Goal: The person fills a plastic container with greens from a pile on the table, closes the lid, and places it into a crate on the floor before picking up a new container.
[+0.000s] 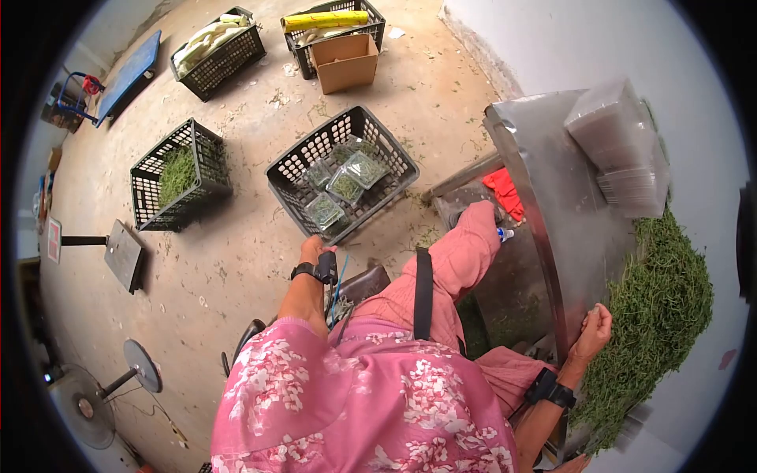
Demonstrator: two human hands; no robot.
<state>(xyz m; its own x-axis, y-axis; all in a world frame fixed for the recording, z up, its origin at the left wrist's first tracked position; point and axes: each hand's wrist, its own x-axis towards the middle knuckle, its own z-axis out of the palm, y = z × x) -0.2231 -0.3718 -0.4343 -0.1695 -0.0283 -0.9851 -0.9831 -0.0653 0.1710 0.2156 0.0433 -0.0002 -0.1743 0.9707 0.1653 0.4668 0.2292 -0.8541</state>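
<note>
My left hand (315,250) is at the near corner of a black plastic crate (392,142); its fingers are foreshortened, and whether they grip the rim is unclear. Inside that crate lie several clear packs of green herbs, one of them (323,211) close to the hand. My right hand (596,329) is over the near part of the metal table (564,189), beside a big heap of green herbs (654,315). Its fingers are curled together, and what they hold, if anything, is too small to name. Stacked clear plastic trays (611,118) stand at the table's far end.
A crate of loose herbs (177,177) and a floor scale (124,254) are on the left. Farther off stand a crate of pale vegetables (209,47), a cardboard box (344,63) and a blue trolley (130,76). A fan (83,406) is at lower left.
</note>
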